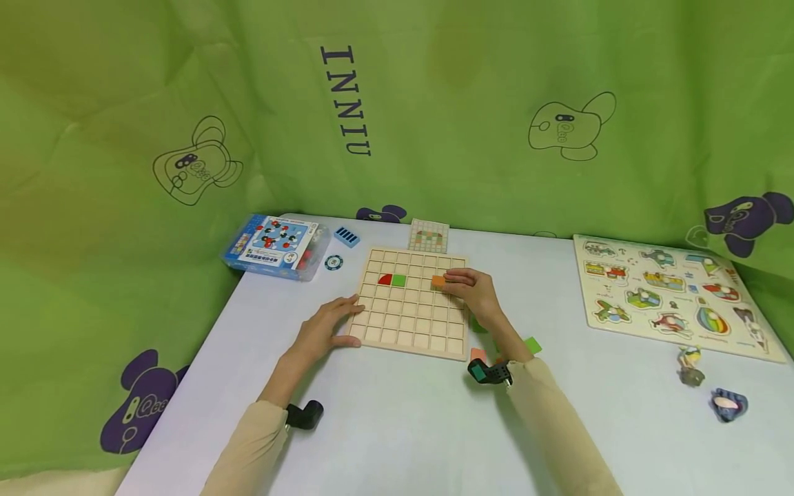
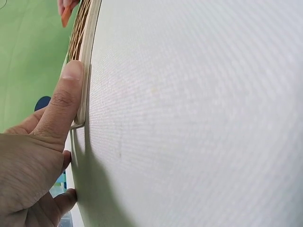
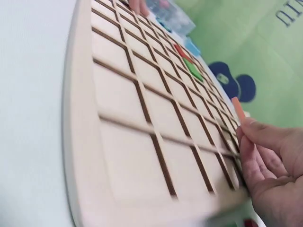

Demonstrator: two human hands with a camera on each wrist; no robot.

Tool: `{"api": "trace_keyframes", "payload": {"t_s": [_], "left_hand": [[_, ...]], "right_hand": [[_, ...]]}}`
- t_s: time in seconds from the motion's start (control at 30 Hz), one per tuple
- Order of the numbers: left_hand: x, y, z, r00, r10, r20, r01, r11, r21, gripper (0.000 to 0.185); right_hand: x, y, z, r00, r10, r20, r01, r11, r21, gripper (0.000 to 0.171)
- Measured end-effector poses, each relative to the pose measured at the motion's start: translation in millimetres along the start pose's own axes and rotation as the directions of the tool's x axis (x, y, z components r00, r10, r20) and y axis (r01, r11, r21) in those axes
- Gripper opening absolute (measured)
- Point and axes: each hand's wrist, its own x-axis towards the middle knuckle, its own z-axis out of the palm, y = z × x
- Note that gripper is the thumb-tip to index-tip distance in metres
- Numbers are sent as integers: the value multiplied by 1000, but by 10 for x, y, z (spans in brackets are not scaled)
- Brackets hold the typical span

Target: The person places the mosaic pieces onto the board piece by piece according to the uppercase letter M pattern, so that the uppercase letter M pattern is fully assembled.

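A wooden grid board (image 1: 406,310) lies flat on the white table, a red quarter-round tile (image 1: 385,280) and a green square tile (image 1: 399,280) side by side in its upper left cells. My left hand (image 1: 322,324) rests at the board's left edge, its thumb (image 2: 66,97) against the rim in the left wrist view. Above the upper right cells, my right hand (image 1: 474,293) pinches an orange square tile (image 1: 438,281) between thumb and fingers. In the right wrist view that orange tile (image 3: 238,109) is tilted and held over the board.
Behind the board lies a pattern card (image 1: 429,235). Loose green tiles (image 1: 532,345) and orange ones lie under my right forearm. At the left stand a boxed kit (image 1: 273,244), a blue block (image 1: 347,237) and a round chip (image 1: 333,262). A picture puzzle (image 1: 670,296) and small figures (image 1: 690,365) lie right.
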Motion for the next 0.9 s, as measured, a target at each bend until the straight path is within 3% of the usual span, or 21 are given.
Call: {"api": "trace_keyframes", "payload": {"t_s": [0.13,0.23,0.37,0.5,0.73,0.9], "left_hand": [[3,2,3,1000,-2,1,2,1000,-1,71],[3,2,2,1000,-7,3,7,1000,-3,71],[-2,3,-2,1000,-13,3,13,1000,-7,71],[-3,9,-4,1000,-7,1,7,1000,-10,71],[8,2,1,1000,-10,2,10,1000,-4,71],[0,5,3,1000,-22,7,22,1000,-3,71]], "right_hand": [[24,-12,168,999,-38,4,38,999,-18,37],[56,-16,276,995,-101,1,101,988,-118,34],[127,4,386,979,-205,-8,194,937,-292,29],[164,-9,463,967,-254,1,237,899,-367,27],[154,-67,517,969,-248,5,233,904,-359,30],[72,-109,393,974,-225,16,219,923,-318,32]]}}
